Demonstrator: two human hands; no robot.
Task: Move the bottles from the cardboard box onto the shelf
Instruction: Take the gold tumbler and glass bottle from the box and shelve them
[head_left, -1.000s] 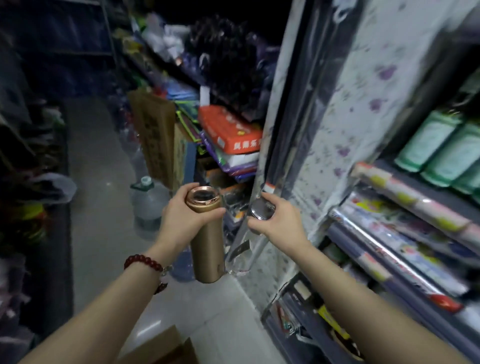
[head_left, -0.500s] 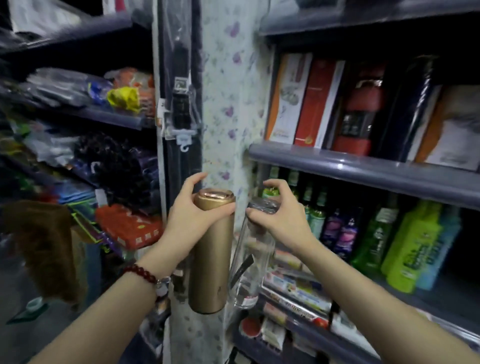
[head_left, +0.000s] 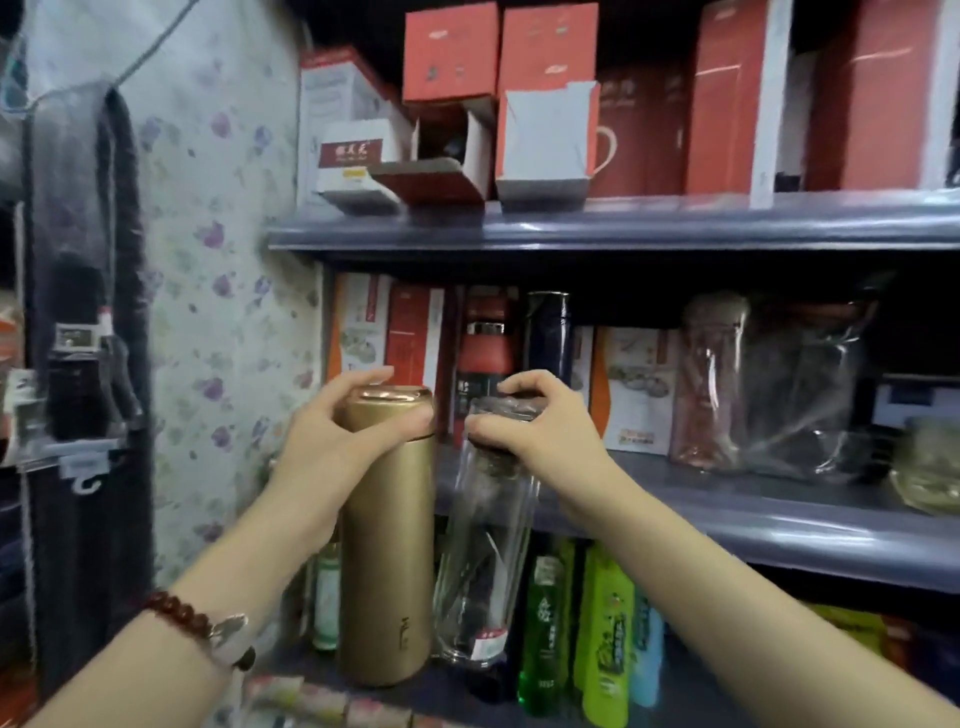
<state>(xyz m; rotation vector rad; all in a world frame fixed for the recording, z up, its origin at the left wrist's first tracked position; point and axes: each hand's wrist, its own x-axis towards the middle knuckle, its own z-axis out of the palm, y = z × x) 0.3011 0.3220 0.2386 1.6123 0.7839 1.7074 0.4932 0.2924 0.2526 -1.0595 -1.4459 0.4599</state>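
My left hand (head_left: 332, 447) grips a tall gold metal bottle (head_left: 387, 561) around its cap and holds it upright in the air. Beside it on the right, my right hand (head_left: 540, 436) holds a clear glass bottle (head_left: 483, 566) by its top, slightly tilted. Both bottles hang in front of the grey middle shelf (head_left: 727, 525), with their tops level with the goods standing on it. The cardboard box is out of view.
On the middle shelf stand boxed goods (head_left: 387, 332), a red flask (head_left: 485, 364), a dark bottle (head_left: 545, 332) and wrapped clear containers (head_left: 769, 384). The upper shelf (head_left: 623, 228) carries red and white boxes. Green and blue bottles (head_left: 602, 623) fill the lower shelf. A floral panel (head_left: 223, 260) bounds the left.
The view has swung up and to the right from the aisle floor to the shelves. Both hands have risen with their bottles to the level of the middle shelf.
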